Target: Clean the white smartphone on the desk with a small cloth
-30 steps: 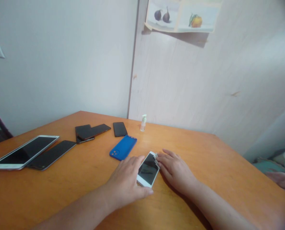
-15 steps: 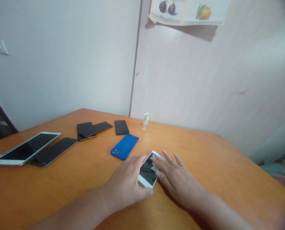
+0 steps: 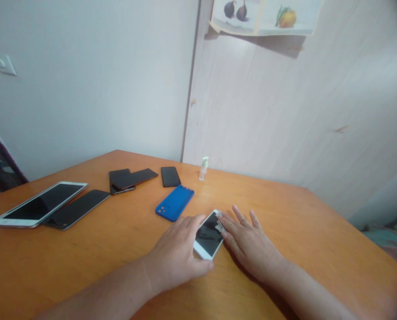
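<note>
A white smartphone [image 3: 209, 238] with a dark screen lies tilted on the table in front of me. My left hand [image 3: 180, 251] grips its left side and lower end, thumb by the near corner and fingers along the far edge. On the upper right of the screen is a small white wipe [image 3: 219, 224], partly covered. Fingertips of my right hand [image 3: 248, 238] press that wipe against the glass, with the other fingers stretched out and spread. Just beyond my left hand rests a blue phone case [image 3: 175, 203].
A small clear pump bottle [image 3: 203, 170] stands near the wall. Several dark phones lie farther back, including one black phone [image 3: 170, 176] and a larger one [image 3: 80, 209]. It touches a white tablet [image 3: 41, 203] at the left. The wooden table [image 3: 311, 231] ends at an angled right edge.
My right hand has slid slightly right with the wipe, toward the phone's right edge. More of the screen shows. My left hand keeps its grip on the phone.
</note>
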Motion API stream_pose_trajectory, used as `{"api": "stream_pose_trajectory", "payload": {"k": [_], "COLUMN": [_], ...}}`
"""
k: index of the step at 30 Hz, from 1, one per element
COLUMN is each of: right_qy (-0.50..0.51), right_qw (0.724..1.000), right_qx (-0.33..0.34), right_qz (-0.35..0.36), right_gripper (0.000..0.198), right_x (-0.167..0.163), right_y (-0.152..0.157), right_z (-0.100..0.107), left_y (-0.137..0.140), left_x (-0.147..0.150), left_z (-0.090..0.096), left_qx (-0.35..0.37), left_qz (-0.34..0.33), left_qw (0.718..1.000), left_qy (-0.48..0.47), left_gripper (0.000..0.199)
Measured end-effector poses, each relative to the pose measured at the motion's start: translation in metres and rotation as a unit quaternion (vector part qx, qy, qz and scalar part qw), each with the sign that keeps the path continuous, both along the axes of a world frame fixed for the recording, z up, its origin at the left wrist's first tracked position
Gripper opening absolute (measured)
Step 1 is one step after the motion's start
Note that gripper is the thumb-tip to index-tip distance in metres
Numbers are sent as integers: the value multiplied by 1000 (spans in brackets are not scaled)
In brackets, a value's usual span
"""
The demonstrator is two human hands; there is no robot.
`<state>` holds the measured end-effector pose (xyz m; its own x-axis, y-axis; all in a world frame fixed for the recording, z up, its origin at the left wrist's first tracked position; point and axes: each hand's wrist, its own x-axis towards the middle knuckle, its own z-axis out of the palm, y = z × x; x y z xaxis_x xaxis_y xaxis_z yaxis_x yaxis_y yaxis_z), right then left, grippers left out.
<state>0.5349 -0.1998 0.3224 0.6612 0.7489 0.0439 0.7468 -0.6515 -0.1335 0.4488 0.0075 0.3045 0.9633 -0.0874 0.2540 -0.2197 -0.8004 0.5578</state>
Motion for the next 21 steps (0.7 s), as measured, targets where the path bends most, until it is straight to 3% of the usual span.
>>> {"api": "stream_pose_trajectory", "payload": {"k": [2, 7, 14, 21], "right_qy": [2, 51, -24, -34], "right_qw": [1000, 991, 999, 999], "right_qx": [2, 14, 7, 4], "right_qz": [12, 124, -32, -35], "right_gripper": [51, 48, 50, 52], "right_x": [-3, -23, 13, 13], "right_y": [1, 8, -4, -4], "right_z": [1, 9, -11, -15], "left_y": [0, 0, -1, 5], "left_x": [0, 1, 1, -4], "left_z": [-1, -3, 1, 10], "left_qx": [-1, -7, -1, 69], "left_qz": [2, 0, 2, 73], "left_qw": [1000, 1000, 1000, 994], "left_qy": [-2, -12, 10, 53], "left_gripper": [80, 77, 81, 87]}}
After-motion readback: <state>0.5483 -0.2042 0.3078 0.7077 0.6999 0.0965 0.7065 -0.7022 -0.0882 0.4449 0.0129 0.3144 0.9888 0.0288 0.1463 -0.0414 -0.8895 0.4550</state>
